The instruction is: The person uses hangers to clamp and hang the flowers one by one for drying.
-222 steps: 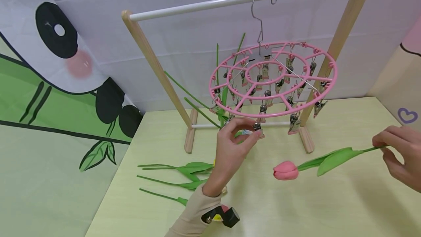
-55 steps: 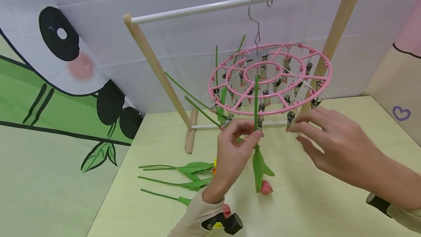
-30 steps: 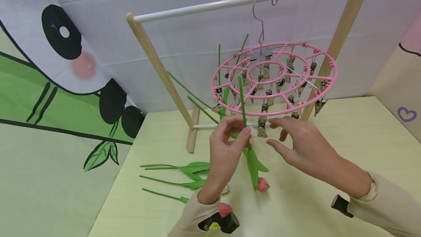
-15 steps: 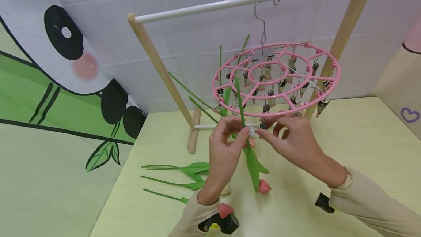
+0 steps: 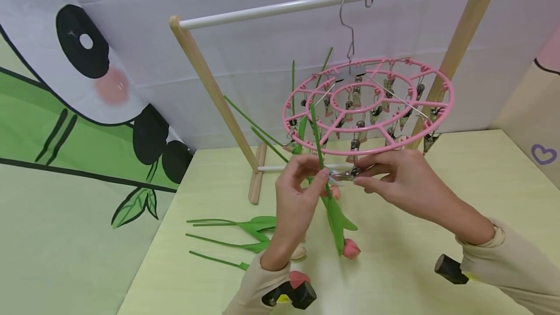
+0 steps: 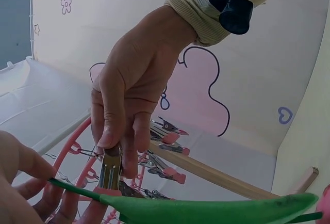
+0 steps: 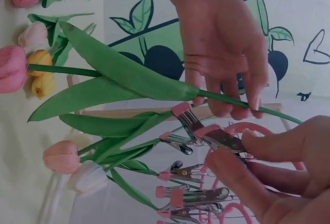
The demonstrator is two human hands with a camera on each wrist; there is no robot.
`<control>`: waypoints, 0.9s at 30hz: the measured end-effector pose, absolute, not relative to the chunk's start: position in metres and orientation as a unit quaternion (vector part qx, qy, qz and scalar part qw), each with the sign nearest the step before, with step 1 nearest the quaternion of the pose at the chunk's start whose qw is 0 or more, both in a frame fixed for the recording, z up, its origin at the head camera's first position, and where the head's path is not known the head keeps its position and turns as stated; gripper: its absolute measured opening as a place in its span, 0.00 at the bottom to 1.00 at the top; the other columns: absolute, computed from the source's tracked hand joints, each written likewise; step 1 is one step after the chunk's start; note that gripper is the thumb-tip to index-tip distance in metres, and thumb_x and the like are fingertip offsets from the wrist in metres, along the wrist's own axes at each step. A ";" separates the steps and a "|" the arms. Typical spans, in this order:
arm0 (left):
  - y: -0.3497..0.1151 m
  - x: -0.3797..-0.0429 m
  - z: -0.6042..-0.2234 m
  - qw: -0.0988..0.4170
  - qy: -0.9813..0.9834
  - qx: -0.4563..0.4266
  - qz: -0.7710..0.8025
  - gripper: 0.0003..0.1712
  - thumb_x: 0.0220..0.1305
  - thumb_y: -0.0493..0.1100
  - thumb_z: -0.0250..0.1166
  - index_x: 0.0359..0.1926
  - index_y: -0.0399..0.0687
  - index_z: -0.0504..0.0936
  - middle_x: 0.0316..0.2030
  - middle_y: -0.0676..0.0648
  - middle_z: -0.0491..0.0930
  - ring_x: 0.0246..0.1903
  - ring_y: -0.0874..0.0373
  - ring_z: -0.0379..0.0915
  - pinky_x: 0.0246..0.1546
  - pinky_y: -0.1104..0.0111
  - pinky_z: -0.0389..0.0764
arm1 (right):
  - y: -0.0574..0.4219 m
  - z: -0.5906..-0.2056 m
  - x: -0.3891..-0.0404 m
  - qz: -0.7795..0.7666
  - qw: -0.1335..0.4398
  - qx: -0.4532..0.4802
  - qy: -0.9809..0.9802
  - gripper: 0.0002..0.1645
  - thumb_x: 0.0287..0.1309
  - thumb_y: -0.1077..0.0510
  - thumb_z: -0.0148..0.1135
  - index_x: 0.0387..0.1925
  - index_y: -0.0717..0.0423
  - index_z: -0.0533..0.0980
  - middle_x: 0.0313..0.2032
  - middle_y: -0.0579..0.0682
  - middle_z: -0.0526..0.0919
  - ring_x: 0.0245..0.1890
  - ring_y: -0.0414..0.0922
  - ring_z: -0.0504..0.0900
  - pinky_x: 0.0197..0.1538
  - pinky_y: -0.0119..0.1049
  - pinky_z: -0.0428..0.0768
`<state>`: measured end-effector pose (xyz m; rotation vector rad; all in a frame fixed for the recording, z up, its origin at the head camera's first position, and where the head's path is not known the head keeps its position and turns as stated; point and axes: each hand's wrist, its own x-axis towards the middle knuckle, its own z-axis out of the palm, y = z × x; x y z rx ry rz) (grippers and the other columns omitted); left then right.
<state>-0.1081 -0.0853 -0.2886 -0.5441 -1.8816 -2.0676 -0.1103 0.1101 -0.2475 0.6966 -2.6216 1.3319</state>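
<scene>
My left hand [image 5: 302, 193] pinches the green stem of a pink tulip [image 5: 351, 248] between thumb and fingers. The tulip hangs head down, its leaves [image 7: 129, 82] below the fingers. My right hand [image 5: 402, 174] squeezes the handles of a metal clip [image 5: 345, 175] that hangs from the round pink drying hanger [image 5: 372, 151]. In the right wrist view the clip's pink tips [image 7: 181, 109] are spread apart, close to the stem. The left wrist view has the right thumb on the clip [image 6: 109, 170], just above the stem [image 6: 77, 189].
The hanger is hooked on a white bar [image 5: 271, 12] between wooden posts [image 5: 214, 91]. Several clips hang around its rings. Other tulips [image 7: 62, 157] hang head down on the hanger's left side. More tulips [image 5: 245, 244] lie on the table at left.
The tulip has passed from my right hand at far right to my left hand. My right hand has come left from another clip and now squeezes the one beside the stem.
</scene>
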 end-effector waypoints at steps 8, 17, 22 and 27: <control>-0.086 -0.111 -0.290 0.144 -0.652 -0.191 -0.719 0.10 0.62 0.31 0.61 0.45 0.37 0.75 0.38 0.41 0.75 0.38 0.53 0.75 0.25 0.64 0.84 | 0.117 -0.250 -0.113 0.436 0.047 0.268 -0.858 0.15 0.55 0.68 0.65 0.45 0.62 0.80 0.39 0.51 0.84 0.34 0.41 0.83 0.32 0.30 0.83; -0.087 -0.113 -0.290 0.139 -0.652 -0.194 -0.720 0.09 0.62 0.31 0.60 0.44 0.38 0.76 0.38 0.41 0.76 0.34 0.47 0.74 0.25 0.60 0.84 | 0.125 -0.245 -0.114 0.382 0.004 0.295 -0.876 0.13 0.53 0.66 0.67 0.43 0.63 0.80 0.37 0.46 0.84 0.34 0.35 0.83 0.33 0.30 0.83; -0.087 -0.113 -0.291 0.138 -0.653 -0.195 -0.719 0.09 0.62 0.31 0.60 0.44 0.38 0.76 0.37 0.42 0.76 0.32 0.42 0.72 0.25 0.60 0.84 | 0.124 -0.247 -0.113 0.402 0.006 0.282 -0.871 0.13 0.55 0.69 0.64 0.44 0.65 0.79 0.39 0.51 0.83 0.32 0.36 0.83 0.32 0.29 0.83; -0.086 -0.114 -0.290 0.143 -0.660 -0.196 -0.711 0.09 0.62 0.31 0.61 0.44 0.38 0.76 0.37 0.42 0.76 0.32 0.49 0.74 0.25 0.62 0.84 | 0.123 -0.254 -0.109 0.417 0.042 0.273 -0.866 0.13 0.57 0.68 0.62 0.45 0.65 0.79 0.37 0.51 0.83 0.32 0.39 0.82 0.30 0.29 0.83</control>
